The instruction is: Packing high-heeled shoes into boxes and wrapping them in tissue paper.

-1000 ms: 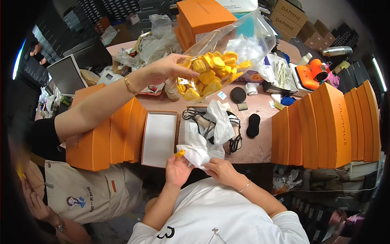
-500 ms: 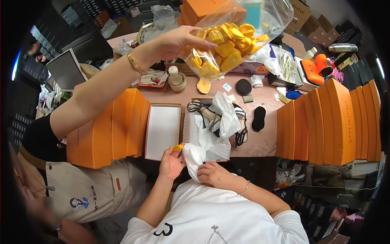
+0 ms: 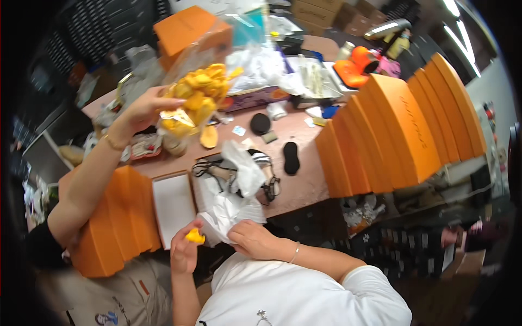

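Observation:
My left hand (image 3: 185, 252) pinches a small yellow piece (image 3: 196, 236) between its fingertips, beside the white lid or tray (image 3: 174, 201). My right hand (image 3: 251, 239) grips the edge of white tissue paper (image 3: 231, 214) at the front of an open shoe box. In that box lies a pair of black strappy sandals (image 3: 268, 187), partly covered by crumpled tissue. Beyond the box, a co-worker's hand (image 3: 152, 108) reaches in from the left. It holds up a clear plastic bag (image 3: 190, 60) full of yellow pieces. One flat yellow oval piece (image 3: 208, 137) lies on the table below the bag.
Stacked orange shoe boxes (image 3: 402, 130) line the right side, and more orange boxes (image 3: 117, 217) stand at the left. A black round item (image 3: 260, 124) and a black waisted pad (image 3: 291, 158) rest on the pink table (image 3: 304, 187). An orange tape dispenser (image 3: 354, 68) stands farther back.
The view has swung right, so everything sits farther left. My left hand has drawn the yellow piece away from the tissue. My right hand stays at the tissue; the co-worker still holds the bag.

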Demonstrator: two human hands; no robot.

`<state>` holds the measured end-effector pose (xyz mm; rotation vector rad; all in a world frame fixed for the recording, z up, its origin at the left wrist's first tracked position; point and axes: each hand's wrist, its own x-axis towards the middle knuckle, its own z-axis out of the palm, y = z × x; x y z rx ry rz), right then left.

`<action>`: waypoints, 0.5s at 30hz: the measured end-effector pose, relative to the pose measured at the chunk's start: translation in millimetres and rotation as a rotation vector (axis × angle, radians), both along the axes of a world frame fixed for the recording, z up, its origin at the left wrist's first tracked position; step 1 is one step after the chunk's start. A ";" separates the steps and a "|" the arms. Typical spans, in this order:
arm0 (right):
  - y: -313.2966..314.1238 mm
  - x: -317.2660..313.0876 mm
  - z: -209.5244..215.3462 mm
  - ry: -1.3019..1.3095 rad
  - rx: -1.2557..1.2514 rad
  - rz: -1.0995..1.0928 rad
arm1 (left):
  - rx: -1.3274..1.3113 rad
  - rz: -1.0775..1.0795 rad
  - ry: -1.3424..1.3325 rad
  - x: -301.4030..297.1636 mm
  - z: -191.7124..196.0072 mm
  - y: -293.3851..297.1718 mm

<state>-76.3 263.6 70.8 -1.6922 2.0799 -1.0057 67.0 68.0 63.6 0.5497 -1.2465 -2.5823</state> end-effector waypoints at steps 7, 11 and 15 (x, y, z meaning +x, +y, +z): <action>10.8 -21.8 30.9 -0.876 -0.098 -0.372 | -0.200 -0.319 0.092 -17.7 22.7 16.5; 39.2 -35.9 53.8 -1.113 0.169 0.016 | -0.131 -0.588 0.100 -35.7 12.6 6.8; 56.6 -46.3 53.9 -1.041 0.079 0.041 | -0.117 -0.833 0.078 -50.4 14.6 22.0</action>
